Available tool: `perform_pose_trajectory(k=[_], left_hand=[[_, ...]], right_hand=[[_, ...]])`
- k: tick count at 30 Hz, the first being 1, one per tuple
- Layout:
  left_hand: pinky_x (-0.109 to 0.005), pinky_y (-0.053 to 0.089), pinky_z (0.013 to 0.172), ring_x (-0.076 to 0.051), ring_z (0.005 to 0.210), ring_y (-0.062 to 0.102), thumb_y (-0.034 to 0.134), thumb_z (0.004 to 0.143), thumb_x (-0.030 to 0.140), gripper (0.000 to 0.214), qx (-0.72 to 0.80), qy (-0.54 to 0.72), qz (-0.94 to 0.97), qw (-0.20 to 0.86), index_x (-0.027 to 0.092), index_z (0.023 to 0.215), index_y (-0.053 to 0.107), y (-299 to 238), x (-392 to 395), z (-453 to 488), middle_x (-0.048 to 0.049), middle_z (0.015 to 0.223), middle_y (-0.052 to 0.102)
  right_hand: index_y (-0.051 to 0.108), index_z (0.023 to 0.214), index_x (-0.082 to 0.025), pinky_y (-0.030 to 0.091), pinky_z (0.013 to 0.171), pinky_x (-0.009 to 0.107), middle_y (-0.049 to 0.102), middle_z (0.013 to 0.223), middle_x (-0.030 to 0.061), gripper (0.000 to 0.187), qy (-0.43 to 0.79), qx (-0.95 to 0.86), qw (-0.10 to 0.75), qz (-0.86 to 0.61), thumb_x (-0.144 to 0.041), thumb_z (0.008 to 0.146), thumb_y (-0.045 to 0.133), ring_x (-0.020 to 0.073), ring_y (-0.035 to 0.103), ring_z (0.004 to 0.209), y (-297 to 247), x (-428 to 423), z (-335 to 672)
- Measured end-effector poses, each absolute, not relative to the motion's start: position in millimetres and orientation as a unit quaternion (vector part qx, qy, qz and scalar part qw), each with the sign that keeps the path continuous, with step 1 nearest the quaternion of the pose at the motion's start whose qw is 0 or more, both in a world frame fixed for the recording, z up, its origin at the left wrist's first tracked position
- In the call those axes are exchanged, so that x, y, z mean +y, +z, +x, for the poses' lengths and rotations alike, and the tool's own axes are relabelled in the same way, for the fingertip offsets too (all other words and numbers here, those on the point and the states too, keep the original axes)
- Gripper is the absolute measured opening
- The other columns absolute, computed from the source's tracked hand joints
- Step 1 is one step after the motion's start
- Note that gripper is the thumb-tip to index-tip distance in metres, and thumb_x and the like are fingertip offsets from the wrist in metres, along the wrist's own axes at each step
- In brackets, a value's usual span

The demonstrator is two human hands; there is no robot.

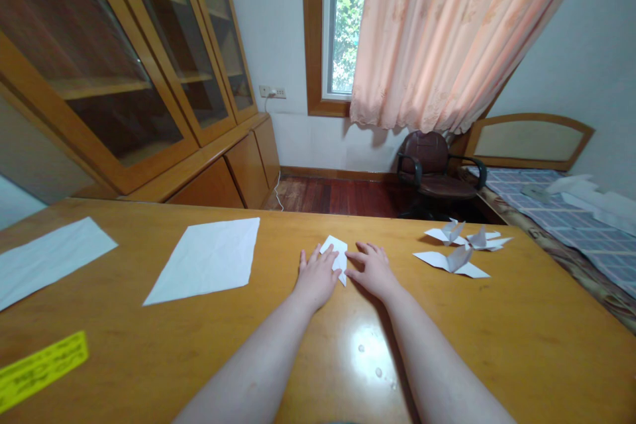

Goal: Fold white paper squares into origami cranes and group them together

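Observation:
A small folded piece of white paper (337,254) lies on the wooden table (521,338), narrow and pointed. My left hand (317,275) lies flat on its left side with the fingers stretched out. My right hand (372,269) rests at its right edge, fingers extended and pressing the paper down. Neither hand grips anything.
A flat white sheet (209,258) lies left of my hands, another sheet (47,258) at the far left, and a yellow slip (40,368) near the front left edge. Folded paper cranes (460,248) stand to the right. An office chair (434,172) and a bed (571,218) are beyond the table.

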State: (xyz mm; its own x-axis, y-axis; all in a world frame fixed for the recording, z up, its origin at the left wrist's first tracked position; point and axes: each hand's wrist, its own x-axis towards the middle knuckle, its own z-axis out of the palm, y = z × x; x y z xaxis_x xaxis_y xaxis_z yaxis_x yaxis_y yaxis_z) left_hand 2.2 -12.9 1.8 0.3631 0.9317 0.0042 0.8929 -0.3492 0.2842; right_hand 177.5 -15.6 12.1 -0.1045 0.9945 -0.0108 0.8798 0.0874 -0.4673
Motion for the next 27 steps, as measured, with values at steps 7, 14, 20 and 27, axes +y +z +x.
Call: perform_pose_trajectory(k=[7, 14, 20, 27], left_hand=[[-0.063, 0.007, 0.106, -0.029, 0.136, 0.019, 0.04, 0.087, 0.037, 0.046, 0.568, 0.071, 0.809, 0.131, 0.03, 0.133, 0.039, 4.5, -11.7, 3.6, -0.0025, 0.146, 0.033], [-0.062, 0.005, 0.107, -0.028, 0.138, 0.015, 0.04, 0.087, 0.039, 0.046, 0.556, 0.075, 0.818, 0.128, 0.028, 0.132, 0.039, 6.5, -12.0, 2.1, -0.0024, 0.146, 0.032], [-0.063, 0.004, 0.106, -0.028, 0.138, 0.013, 0.041, 0.086, 0.039, 0.048, 0.544, 0.064, 0.824, 0.141, 0.028, 0.133, 0.038, 8.5, -12.3, 2.4, -0.0042, 0.146, 0.032], [-0.058, 0.006, 0.109, -0.024, 0.137, 0.02, 0.042, 0.086, 0.038, 0.042, 0.504, 0.075, 0.843, 0.173, 0.028, 0.127, 0.044, 10.7, -13.8, 2.9, -0.0028, 0.143, 0.037]], right_hand=[[0.056, 0.12, -0.037, 0.008, 0.106, 0.052, 0.04, 0.14, 0.0055, 0.059, 0.181, -0.733, 0.145, -0.639, -0.05, 0.064, 0.069, 0.0301, 0.026, 0.131, 13.0, -17.4, 177.2], [0.047, 0.129, -0.036, 0.007, 0.106, 0.053, 0.036, 0.143, 0.0072, 0.061, 0.166, -0.741, 0.128, -0.638, -0.058, 0.073, 0.058, 0.0311, 0.024, 0.132, 10.9, -17.2, 175.1], [0.045, 0.131, -0.033, 0.008, 0.106, 0.052, 0.033, 0.145, 0.0082, 0.053, 0.148, -0.726, 0.113, -0.662, -0.05, 0.082, 0.051, 0.0304, 0.023, 0.133, 8.4, -15.8, 174.1], [0.049, 0.129, -0.03, 0.011, 0.106, 0.052, 0.037, 0.142, 0.0078, 0.047, 0.139, -0.699, 0.131, -0.689, -0.044, 0.084, 0.05, 0.0298, 0.026, 0.131, 6.4, -14.3, 175.1]])
